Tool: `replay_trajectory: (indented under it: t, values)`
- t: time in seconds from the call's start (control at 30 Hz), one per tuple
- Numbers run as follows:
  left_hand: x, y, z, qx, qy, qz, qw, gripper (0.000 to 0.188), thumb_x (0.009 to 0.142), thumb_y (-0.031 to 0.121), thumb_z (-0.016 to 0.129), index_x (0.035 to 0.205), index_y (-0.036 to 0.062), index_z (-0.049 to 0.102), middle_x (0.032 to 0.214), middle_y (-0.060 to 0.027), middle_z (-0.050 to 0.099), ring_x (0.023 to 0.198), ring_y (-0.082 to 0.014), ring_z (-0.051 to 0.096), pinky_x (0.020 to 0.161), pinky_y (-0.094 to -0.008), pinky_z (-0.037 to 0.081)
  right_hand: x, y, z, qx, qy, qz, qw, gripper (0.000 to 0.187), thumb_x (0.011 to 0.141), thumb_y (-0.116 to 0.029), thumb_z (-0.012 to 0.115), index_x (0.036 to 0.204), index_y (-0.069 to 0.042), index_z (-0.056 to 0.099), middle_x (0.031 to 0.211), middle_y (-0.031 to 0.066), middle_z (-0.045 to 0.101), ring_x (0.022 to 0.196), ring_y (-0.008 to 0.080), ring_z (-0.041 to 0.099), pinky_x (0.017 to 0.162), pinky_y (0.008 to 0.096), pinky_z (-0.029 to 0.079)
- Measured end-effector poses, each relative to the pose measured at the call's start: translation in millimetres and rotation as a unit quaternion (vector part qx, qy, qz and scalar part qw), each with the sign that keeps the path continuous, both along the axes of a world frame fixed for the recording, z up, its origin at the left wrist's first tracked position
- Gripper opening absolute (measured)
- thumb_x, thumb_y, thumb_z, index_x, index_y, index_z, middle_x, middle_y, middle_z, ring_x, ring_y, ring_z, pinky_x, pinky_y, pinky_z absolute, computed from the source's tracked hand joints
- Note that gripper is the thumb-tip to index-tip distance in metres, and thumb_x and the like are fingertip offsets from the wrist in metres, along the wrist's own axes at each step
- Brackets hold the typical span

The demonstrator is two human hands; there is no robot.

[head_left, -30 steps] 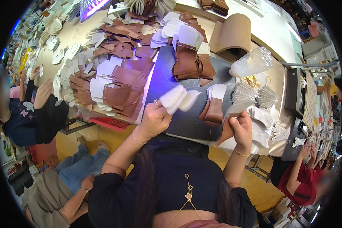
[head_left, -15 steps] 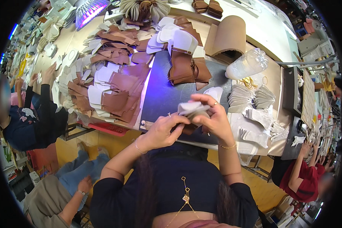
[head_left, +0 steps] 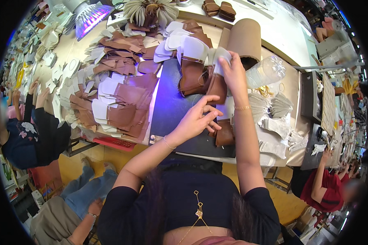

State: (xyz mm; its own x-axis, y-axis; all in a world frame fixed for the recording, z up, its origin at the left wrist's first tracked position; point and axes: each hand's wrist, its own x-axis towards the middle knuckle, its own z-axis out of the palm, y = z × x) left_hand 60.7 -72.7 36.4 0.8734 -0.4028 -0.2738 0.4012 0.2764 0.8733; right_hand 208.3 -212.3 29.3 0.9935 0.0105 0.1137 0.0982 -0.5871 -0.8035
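Observation:
My right hand (head_left: pixel 232 72) reaches forward over the dark work mat (head_left: pixel 167 110), closed on a brown leather piece (head_left: pixel 218 87) with a pale upper part. That piece is beside a stack of similar brown-and-white leather pieces (head_left: pixel 192 73) on the mat. My left hand (head_left: pixel 197 123) hovers nearer to me with its fingers apart and nothing visible in it. Another brown leather piece (head_left: pixel 225 134) lies between my forearms at the mat's near side, partly hidden by my hand and arm.
Heaps of brown-and-white leather pieces (head_left: pixel 124 102) cover the table to the left. A curved tan board (head_left: pixel 245 38), a clear plastic bottle (head_left: pixel 266 71) and pale fanned pieces (head_left: pixel 280 104) are on the right. A lamp (head_left: pixel 92 19) stands far left. Co-workers sit on both sides.
My right hand has moved forward from in front of me to the stack, with a leather piece in it. The left hand has let go and opened its fingers.

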Motion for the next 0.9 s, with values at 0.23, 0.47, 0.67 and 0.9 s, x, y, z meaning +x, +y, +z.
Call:
replay_trajectory:
  t: [0.23, 0.47, 0.67, 0.9]
  values:
    - [-13, -9, -10, 0.347, -0.313, 0.055, 0.882, 0.031, 0.09, 0.009, 0.062, 0.119, 0.0024, 0.054, 0.1, -0.0146, 0.062, 0.079, -0.024, 0.064, 0.069, -0.0348, 0.052, 4, 17, -10, -0.156, -0.076, 0.008, 0.985, 0.063, 0.087, -0.027, 0.068, 0.134, 0.006, 0.044, 0.122, 0.0284, 0.058, 0.113, 0.0418, 0.057, 0.098, 0.0412, 0.045]
    - [-46, -70, -31, 0.445, -0.497, 0.016, 0.745, 0.047, 0.088, 0.041, 0.061, 0.118, 0.0041, 0.063, 0.138, -0.0151, 0.047, 0.136, -0.0314, 0.035, 0.11, -0.0512, 0.028, -108, -56, 36, 0.063, 0.029, 0.115, 0.991, 0.033, 0.092, -0.011, 0.061, 0.122, 0.001, 0.059, 0.114, 0.018, 0.066, 0.106, 0.0307, 0.064, 0.091, 0.0352, 0.049]
    - [-42, -55, -45, 0.481, -0.515, -0.145, 0.694, 0.059, 0.088, 0.056, 0.054, 0.119, 0.0072, 0.064, 0.138, -0.0104, 0.051, 0.139, -0.0258, 0.035, 0.115, -0.0536, 0.019, -171, -108, 25, 0.146, 0.166, -0.046, 0.974, 0.027, 0.094, -0.009, 0.059, 0.118, 0.002, 0.061, 0.109, 0.012, 0.068, 0.101, 0.016, 0.064, 0.087, 0.0293, 0.05]
    - [-45, 29, -20, 0.407, -0.51, -0.203, 0.73, 0.043, 0.088, 0.036, 0.065, 0.117, 0.0052, 0.064, 0.133, -0.0115, 0.056, 0.131, -0.028, 0.047, 0.111, -0.0506, 0.029, -132, -125, 5, 0.195, -0.063, -0.078, 0.976, 0.073, 0.082, -0.018, 0.077, 0.139, -0.001, 0.036, 0.138, 0.0164, 0.045, 0.124, 0.0265, 0.048, 0.1, 0.0367, 0.043]
